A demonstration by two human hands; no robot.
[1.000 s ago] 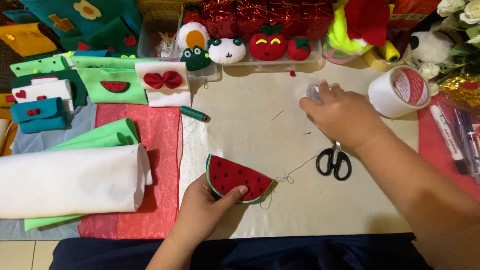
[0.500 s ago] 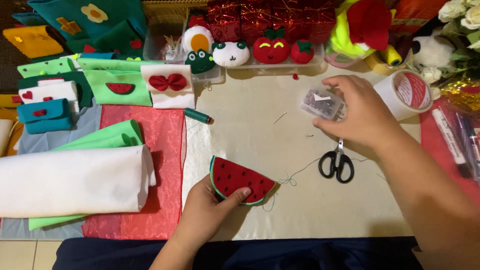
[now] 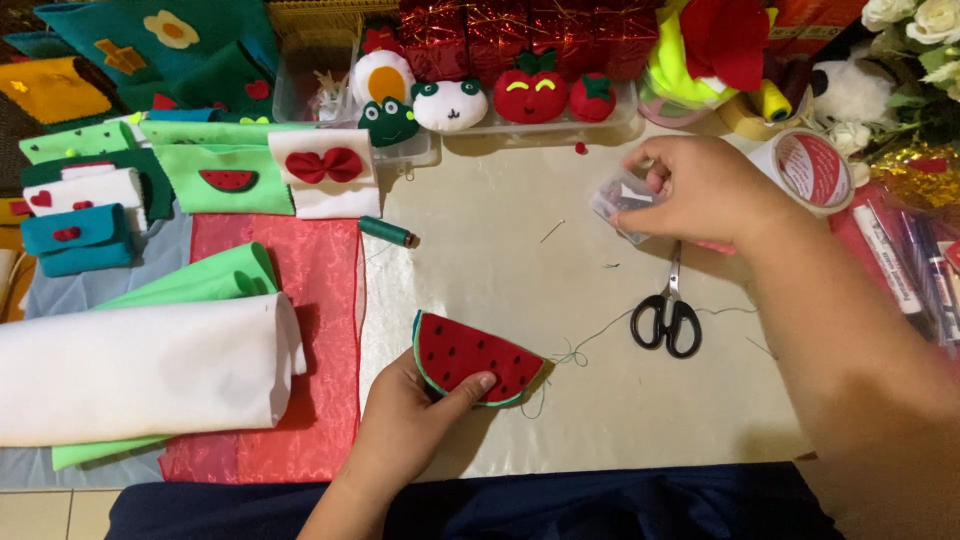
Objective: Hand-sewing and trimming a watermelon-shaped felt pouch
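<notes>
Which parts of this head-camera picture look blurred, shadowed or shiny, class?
Head view: the right hand and its small clear box are slightly motion-blurred; the left hand casts a soft shadow beside the sharp felt watermelon slice; the red cloth shows a faint sheen.

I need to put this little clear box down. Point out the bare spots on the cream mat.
Bare mat lies between the green thread spool, the watermelon slice and the scissors. More lies right of the slice, below the scissors, crossed only by loose thread. The top edge by the stuffed toys' tray is crowded.
</notes>
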